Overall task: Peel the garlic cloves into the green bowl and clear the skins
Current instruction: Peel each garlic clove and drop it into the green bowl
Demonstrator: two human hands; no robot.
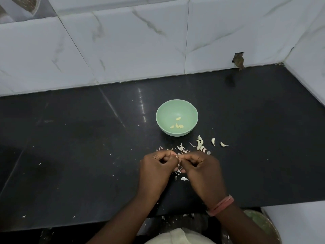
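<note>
Both hands, left and right, pinch one clove mid-counter, tearing skin (bowl just beyond for drops)

Black counter carries green bowl, skins.

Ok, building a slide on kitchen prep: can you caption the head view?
Both hands, left hand and right hand, peel a garlic clove before the green bowl.

Bare forearms, pink thread bands around right wrist, pale cream garment below
</note>
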